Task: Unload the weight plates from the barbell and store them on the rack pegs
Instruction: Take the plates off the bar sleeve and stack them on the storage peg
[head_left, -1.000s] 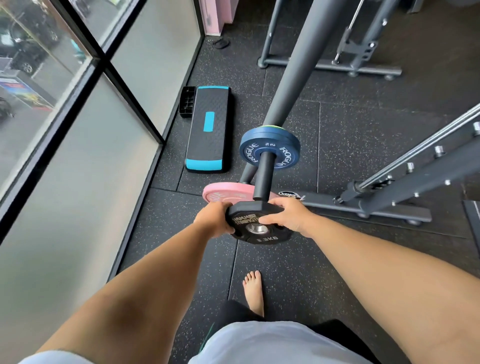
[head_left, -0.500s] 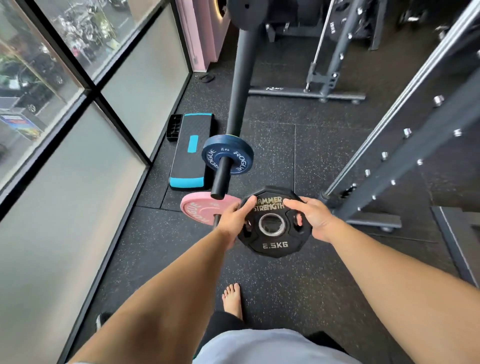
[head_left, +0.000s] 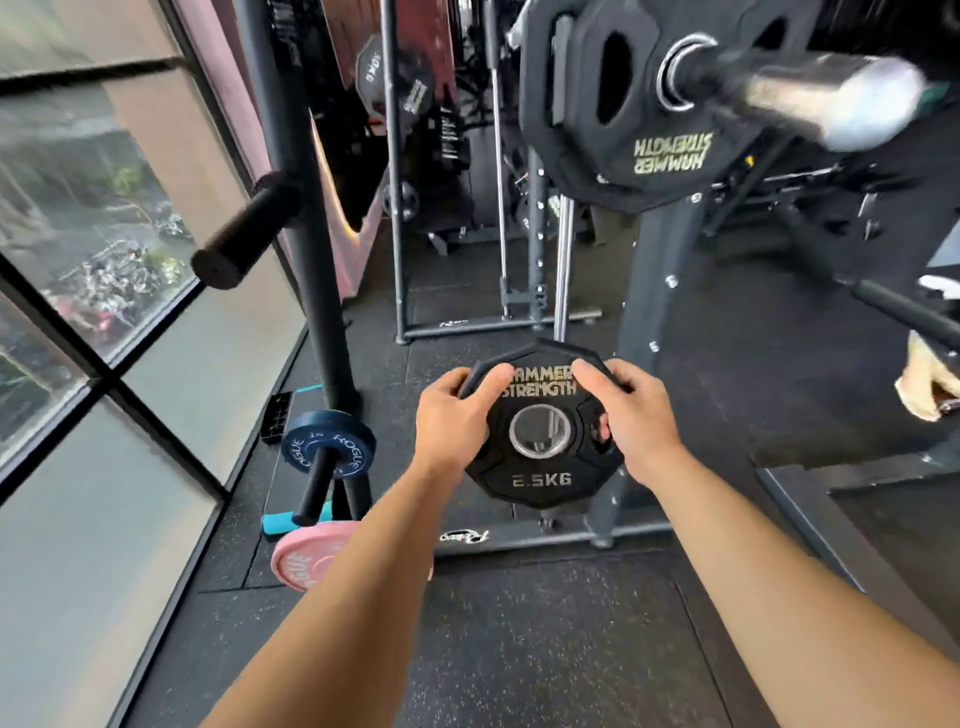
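I hold a black 2.5 kg weight plate (head_left: 540, 467) upright in front of me, its face toward me. My left hand (head_left: 457, 415) grips its left edge and my right hand (head_left: 631, 415) grips its right edge, thumbs on the face. At the upper right a large black plate (head_left: 613, 119) sits on the chrome barbell sleeve (head_left: 810, 93). To the left stands the rack post (head_left: 291, 156) with a bare black peg (head_left: 244, 228) high up. A blue plate (head_left: 330, 441) hangs on a lower peg, and a pink plate (head_left: 306, 556) sits below it.
Glass window panels (head_left: 104, 312) run along the left. A power rack upright (head_left: 660, 291) and its floor frame (head_left: 545, 538) stand right behind the held plate. More machines and stored plates (head_left: 415, 93) fill the back. The floor is black rubber tile (head_left: 545, 649).
The 2.5 kg plate came off the lower peg and rose with both hands. My view lifted and swung right, bringing the loaded barbell end and the upper peg into sight.
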